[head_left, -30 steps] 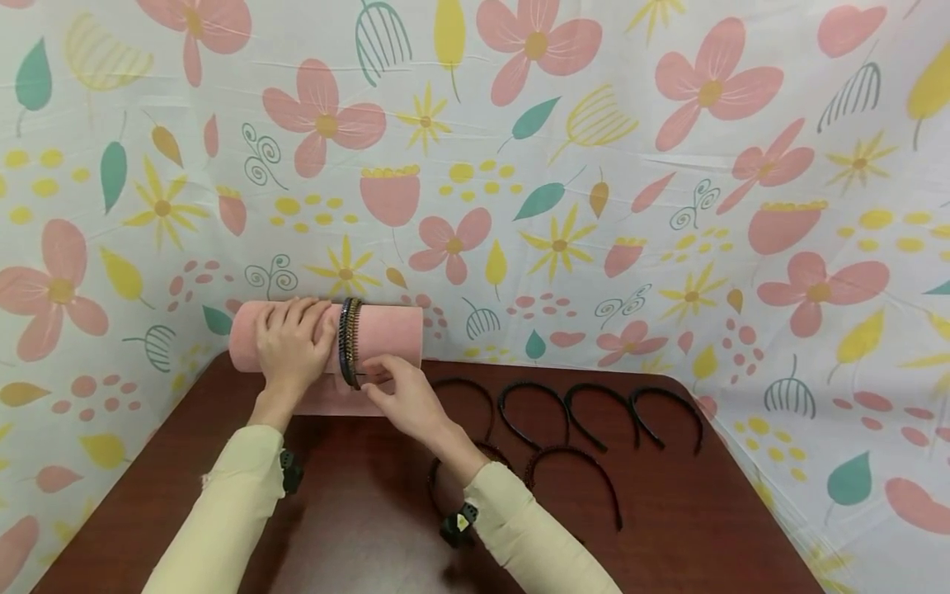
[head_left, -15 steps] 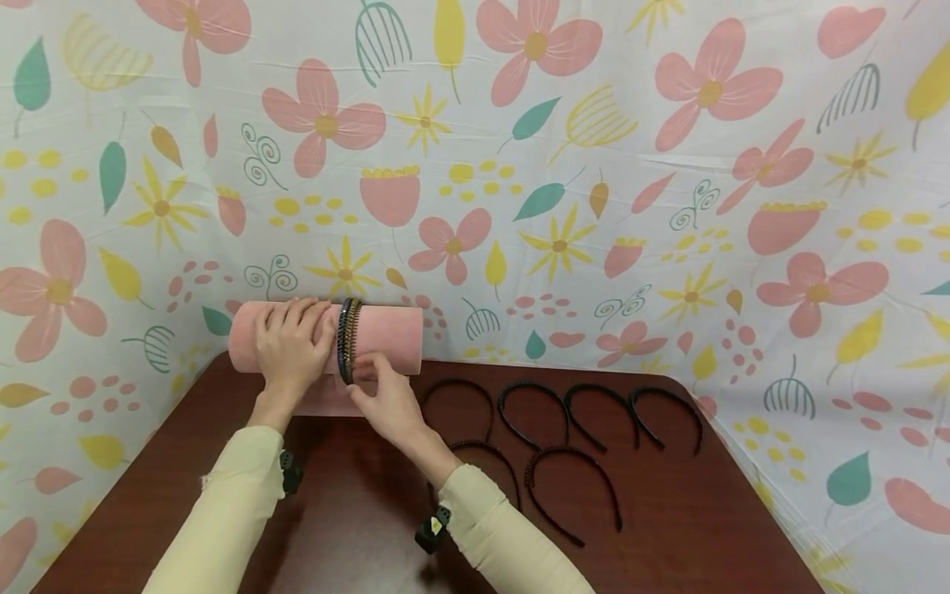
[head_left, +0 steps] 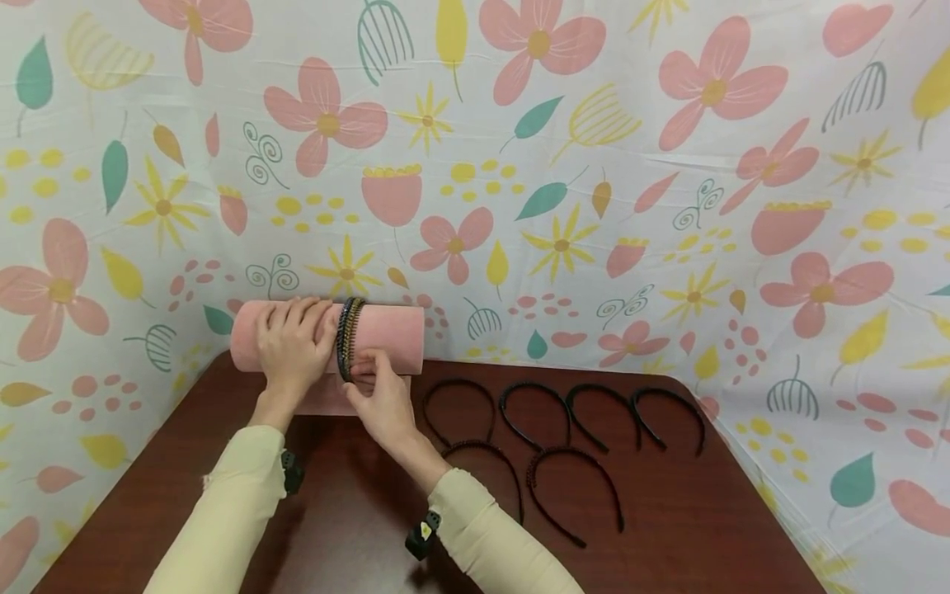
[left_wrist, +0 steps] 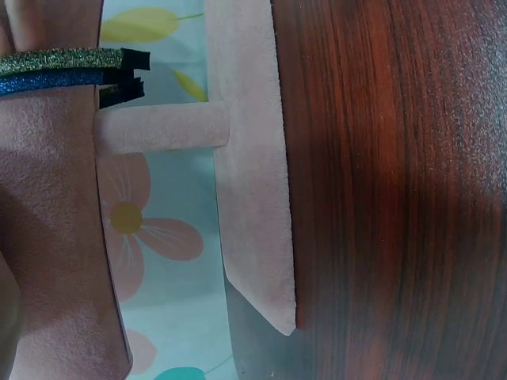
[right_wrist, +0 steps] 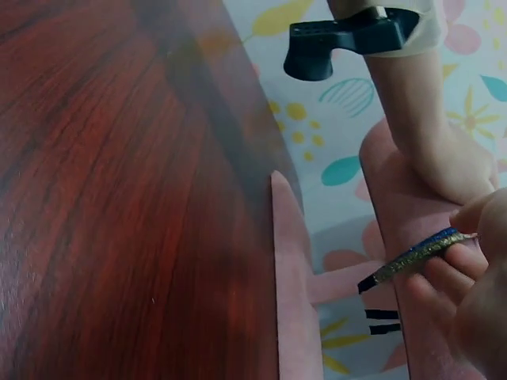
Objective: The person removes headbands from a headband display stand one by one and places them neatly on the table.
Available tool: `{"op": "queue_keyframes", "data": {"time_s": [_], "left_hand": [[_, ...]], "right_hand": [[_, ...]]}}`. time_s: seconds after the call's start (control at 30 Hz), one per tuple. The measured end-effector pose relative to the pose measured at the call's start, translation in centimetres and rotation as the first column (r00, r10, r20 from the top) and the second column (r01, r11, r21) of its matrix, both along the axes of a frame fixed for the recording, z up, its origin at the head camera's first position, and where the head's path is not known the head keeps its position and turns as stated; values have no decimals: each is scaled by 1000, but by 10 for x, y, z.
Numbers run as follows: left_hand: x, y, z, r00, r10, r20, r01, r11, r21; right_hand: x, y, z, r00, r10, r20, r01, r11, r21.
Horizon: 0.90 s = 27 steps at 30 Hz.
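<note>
A pink, plush headband stand (head_left: 397, 334), a horizontal roll on a short post and flat base (left_wrist: 249, 198), stands at the back left of the table. My left hand (head_left: 291, 342) rests over the roll's left part, fingers spread along its top and thumb toward the front. Glittery blue and gold headbands (head_left: 349, 334) sit side by side around the roll, just right of that hand. My right hand (head_left: 383, 404) pinches a blue-and-gold end (right_wrist: 416, 257) at the roll's lower front. Dark headband tips (right_wrist: 383, 321) show beneath the roll in the right wrist view.
To the right on the dark wooden table (head_left: 705, 511), several black headbands (head_left: 534, 388) lie in a back row. Two more, a dark brown one (head_left: 579, 454) and another headband (head_left: 512, 470), lie in front. Floral cloth (head_left: 594, 165) hangs close behind the table.
My right hand has shifted left, closer against the headbands on the roll, and the bands have drawn together. My left hand has stayed in place on the stand.
</note>
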<state>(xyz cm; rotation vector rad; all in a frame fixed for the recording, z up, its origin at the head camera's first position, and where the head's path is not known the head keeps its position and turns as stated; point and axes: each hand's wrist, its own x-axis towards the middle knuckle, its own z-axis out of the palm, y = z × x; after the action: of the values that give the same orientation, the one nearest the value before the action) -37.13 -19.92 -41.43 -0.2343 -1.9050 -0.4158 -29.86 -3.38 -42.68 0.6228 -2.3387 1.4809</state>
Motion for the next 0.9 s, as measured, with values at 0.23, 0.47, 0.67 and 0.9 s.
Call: {"op": "queue_keyframes", "data": {"time_s": [0.23,0.47,0.67,0.9], "left_hand": [[0,-2,0,1000,4,-1,-4,1000,4],[0,-1,1,1000,0,-5,0,1000,-1],[1,1,2,1000,-2,-6,2,1000,2],[1,1,0,1000,-3,-11,3,1000,2]], "right_hand": [[-3,-8,2,993,-118,-9,118,993,31],[-6,-4,4,988,-143,-53,146,988,56],[-5,10,8,984,-146,-106,157,982,103],[-8,24,9,977,-158,-144,178,974,140]]}}
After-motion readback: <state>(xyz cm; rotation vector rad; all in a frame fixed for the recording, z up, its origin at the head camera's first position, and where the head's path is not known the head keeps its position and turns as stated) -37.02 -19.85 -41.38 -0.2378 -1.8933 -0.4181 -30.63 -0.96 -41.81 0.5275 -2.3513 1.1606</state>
